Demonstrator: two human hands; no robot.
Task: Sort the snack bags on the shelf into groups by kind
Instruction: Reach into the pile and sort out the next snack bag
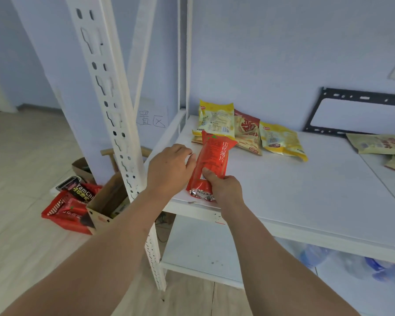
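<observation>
Pale blue walls point(271, 53) close the room behind a white metal shelf point(283, 190), and the floor point(21, 156) is made of light boards. A slotted white upright post point(114, 106) stands at the front left corner of the shelf. A sheet of paper with handwritten characters point(152, 119) hangs on the wall behind it. A black metal bracket point(356, 98) leans on the wall at the back edge of the shelf.

Near the front left corner of the shelf, the right hand point(226, 185) grips a red snack bag point(211, 163), with the thumb pressed on the front of the bag near its lower end. The silver bottom seam of this bag is at the front edge of the shelf, and the bag points toward the back. The left hand point(169, 167) is just beside the left side of the bag with relaxed, slightly bent fingers; I cannot tell if they touch it.

Toward the back left corner of the shelf lie a yellow bag point(217, 118), a red and beige bag point(246, 131) and another yellow bag point(281, 140), which overlap in a row. Near the right edge lie beige bags point(379, 143).

On the floor, left of the post, stand a red basket with dark and red snack packs point(69, 208) and an open cardboard box point(107, 201). The lower shelf board point(203, 247) shows below, with blue plastic bottles point(315, 254) at the right.
</observation>
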